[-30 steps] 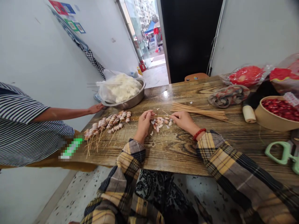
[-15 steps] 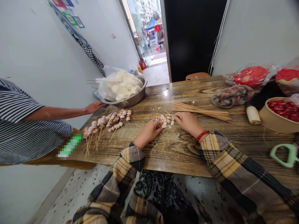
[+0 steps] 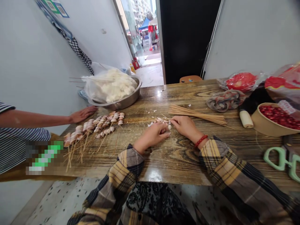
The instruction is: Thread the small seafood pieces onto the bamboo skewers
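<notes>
My right hand (image 3: 184, 125) pinches a thin bamboo skewer (image 3: 166, 117), whose tip points away to the left. A small pile of what look like garlic cloves (image 3: 159, 120) lies on the wooden table under and beside my hands. Over the near side of this pile is my left hand (image 3: 153, 134), its thumb apart from its bent fingers; the fingertips are partly hidden. Just beyond my right hand a bundle of bare skewers (image 3: 199, 115) lies flat. Off to the left, several skewers threaded with similar pale pieces (image 3: 96, 124) rest in a row.
A metal basin (image 3: 127, 103) holds a plastic bag of white lumps (image 3: 114, 86). A co-worker's hand (image 3: 83, 114) rests on the table beside it. At right are a crumpled cloth (image 3: 225, 100), a tub of red fruit (image 3: 269, 123) and green-handled scissors (image 3: 278, 157).
The view has turned, shifting the scene's left side outward. My left hand has moved over the cloves, its thumb now apart from the fingers. My right hand keeps hold of the skewer.
</notes>
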A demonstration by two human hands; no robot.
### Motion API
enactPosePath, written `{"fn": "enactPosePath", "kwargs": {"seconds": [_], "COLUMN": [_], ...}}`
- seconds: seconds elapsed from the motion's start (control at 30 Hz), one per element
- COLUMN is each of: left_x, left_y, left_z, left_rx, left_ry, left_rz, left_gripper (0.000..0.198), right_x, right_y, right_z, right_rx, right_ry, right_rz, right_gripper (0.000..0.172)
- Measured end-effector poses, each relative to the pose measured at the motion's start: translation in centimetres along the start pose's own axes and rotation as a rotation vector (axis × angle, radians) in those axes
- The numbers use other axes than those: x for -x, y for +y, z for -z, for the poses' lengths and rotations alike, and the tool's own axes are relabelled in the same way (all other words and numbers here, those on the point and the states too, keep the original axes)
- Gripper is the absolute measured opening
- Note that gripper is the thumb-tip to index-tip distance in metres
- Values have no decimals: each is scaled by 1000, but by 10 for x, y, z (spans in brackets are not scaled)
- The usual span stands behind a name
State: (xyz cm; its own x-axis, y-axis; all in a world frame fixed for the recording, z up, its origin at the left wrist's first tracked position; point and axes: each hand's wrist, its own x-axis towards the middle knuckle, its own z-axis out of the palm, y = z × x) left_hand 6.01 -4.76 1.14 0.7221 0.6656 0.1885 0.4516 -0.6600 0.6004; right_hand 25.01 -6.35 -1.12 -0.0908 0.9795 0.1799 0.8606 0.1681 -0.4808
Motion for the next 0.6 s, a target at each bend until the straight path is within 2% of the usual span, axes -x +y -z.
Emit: {"fn": "enactPosePath", "kwargs": {"seconds": [0.27,0.37,0.47,0.6], "left_x": [9,7,5,5], "left_y": [12,8,2,-4], "left_z": [-8,-4,4,13], "left_rx": [11,133,403,921], "left_ry": [-3,85,232,324], "left_rz": [-13,-13,115,296], "left_gripper": [7,9,13,19], "right_x": [2,3,3,6], "right_y": [0,1,2,1], "right_z": [-3,-2,0,5], "right_rx": [-34,-51,-59,-66], "right_ry": [3,3,29,128], "right_rz": [24,37,61,101], "right_gripper": [27,26,26,25]}}
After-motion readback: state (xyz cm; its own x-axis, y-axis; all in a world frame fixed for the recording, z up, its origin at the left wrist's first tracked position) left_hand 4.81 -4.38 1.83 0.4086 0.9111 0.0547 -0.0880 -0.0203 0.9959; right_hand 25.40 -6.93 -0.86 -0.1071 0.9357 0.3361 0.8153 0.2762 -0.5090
